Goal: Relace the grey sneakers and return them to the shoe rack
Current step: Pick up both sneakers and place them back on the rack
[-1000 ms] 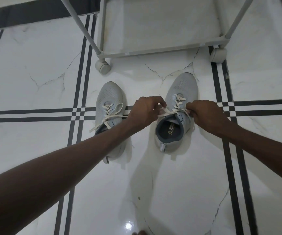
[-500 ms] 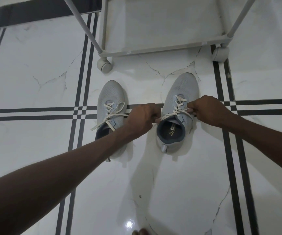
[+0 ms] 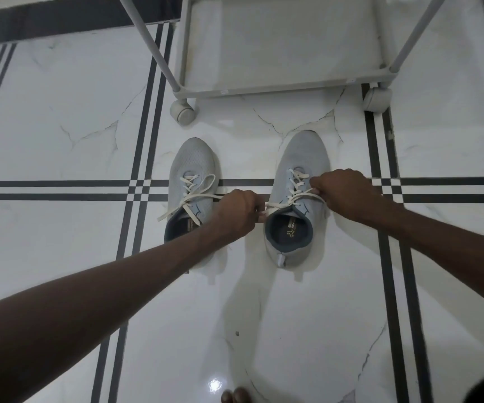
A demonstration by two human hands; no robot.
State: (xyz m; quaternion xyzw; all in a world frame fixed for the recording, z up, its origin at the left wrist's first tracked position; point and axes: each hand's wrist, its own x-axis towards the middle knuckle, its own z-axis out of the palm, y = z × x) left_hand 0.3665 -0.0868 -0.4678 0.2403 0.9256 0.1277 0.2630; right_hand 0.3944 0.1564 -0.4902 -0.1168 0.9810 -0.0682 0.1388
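Two grey sneakers stand side by side on the marble floor, toes pointing away from me. The left sneaker point(image 3: 191, 167) has its white lace tied in a loose bow, and my forearm hides its heel. The right sneaker point(image 3: 301, 158) has its white lace point(image 3: 293, 196) threaded through the eyelets. My left hand point(image 3: 236, 215) pinches one lace end at the shoe's left side. My right hand point(image 3: 342, 193) grips the other end at its right side. The lace runs taut between them across the tongue.
The white shoe rack point(image 3: 264, 91) on castor wheels point(image 3: 183, 111) stands just beyond the toes, its bottom shelf bare. Black stripes cross the glossy white floor. My toes point(image 3: 236, 396) show at the bottom edge.
Both hands have moved apart sideways, drawing the right sneaker's lace ends outward. The left hand slid left and down, the right hand moved right.
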